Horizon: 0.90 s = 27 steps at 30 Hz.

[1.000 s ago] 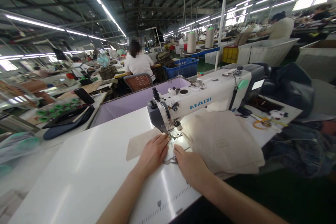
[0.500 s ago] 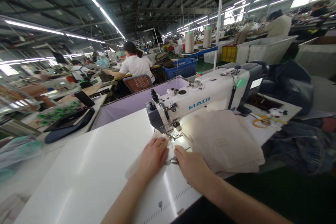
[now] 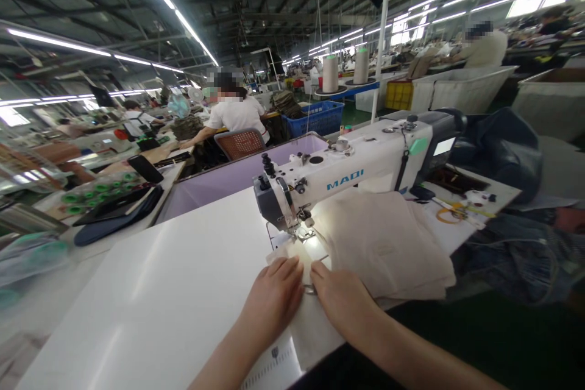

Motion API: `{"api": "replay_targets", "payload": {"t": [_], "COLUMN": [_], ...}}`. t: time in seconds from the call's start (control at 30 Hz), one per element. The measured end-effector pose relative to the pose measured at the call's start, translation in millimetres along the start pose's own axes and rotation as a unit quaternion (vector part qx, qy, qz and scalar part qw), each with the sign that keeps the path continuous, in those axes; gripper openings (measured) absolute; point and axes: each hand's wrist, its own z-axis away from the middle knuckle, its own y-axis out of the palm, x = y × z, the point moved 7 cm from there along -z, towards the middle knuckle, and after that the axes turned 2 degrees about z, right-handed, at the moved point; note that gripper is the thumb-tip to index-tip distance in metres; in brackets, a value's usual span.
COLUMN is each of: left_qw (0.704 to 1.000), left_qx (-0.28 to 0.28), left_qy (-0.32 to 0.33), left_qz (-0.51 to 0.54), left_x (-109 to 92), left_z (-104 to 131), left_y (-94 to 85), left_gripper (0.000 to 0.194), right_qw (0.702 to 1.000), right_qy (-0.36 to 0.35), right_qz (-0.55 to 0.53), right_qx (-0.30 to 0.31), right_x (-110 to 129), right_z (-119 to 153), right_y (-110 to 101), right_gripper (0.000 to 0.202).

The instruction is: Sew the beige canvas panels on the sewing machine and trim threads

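A white sewing machine (image 3: pixel 347 173) stands on the white table, its needle area lit. Just in front of the needle area lies a light cloth piece (image 3: pixel 315 332), reaching down to the table's front edge. My left hand (image 3: pixel 280 289) rests on this cloth with its fingers together, pressing it. Right beside it, my right hand (image 3: pixel 340 298) has its fingertips closed at the cloth's right side. Whether the fingers pinch the fabric or only press on it is hard to see. A beige cloth stack (image 3: pixel 379 244) lies to the right, under the machine arm.
Scissors and small tools (image 3: pixel 457 212) lie at the table's right end. Behind the table is a lilac-lined bin (image 3: pixel 205 181). A person in a white shirt (image 3: pixel 237 116) sits beyond it. Thread cones (image 3: pixel 329 75) stand behind the machine. Dark pouches (image 3: pixel 119 213) lie on the left table.
Both hands have moved back from the needle area toward me. The light cloth has come out in front of the machine and now hangs toward the table's front edge.
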Motion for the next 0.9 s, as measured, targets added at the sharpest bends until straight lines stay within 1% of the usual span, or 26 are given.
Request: {"api": "replay_targets", "payload": {"t": [0.13, 0.27, 0.43, 0.63, 0.8, 0.9], "left_qw": [1.000, 1.000, 1.000, 1.000, 1.000, 1.000], "left_qx": [0.006, 0.006, 0.002, 0.008, 0.003, 0.000], "left_qy": [0.004, 0.003, 0.002, -0.007, -0.018, -0.016], "left_qz": [-0.022, -0.026, -0.018, -0.024, -0.016, -0.011], "left_x": [-3, 0, 9, 23, 38, 41], "left_z": [2, 3, -1, -12, -20, -22], "left_y": [-1.2, -1.6, -2.9, -3.0, -2.2, -3.5], "left_gripper": [0.037, 0.033, 0.032, 0.030, 0.028, 0.027], "right_qw": [1.000, 1.000, 1.000, 1.000, 1.000, 1.000], "right_qy": [-0.006, -0.016, -0.012, -0.009, 0.002, 0.001], "right_qz": [0.011, 0.017, 0.017, 0.000, -0.018, -0.025], "right_qx": [-0.002, -0.013, -0.008, -0.016, -0.014, -0.016], "right_x": [-1, 1, 0, -5, -10, -10], "right_z": [2, 2, -5, -21, -34, -37], "right_y": [1, 2, 1, -4, -8, -11], "right_gripper": [0.030, 0.030, 0.034, 0.024, 0.024, 0.024]}}
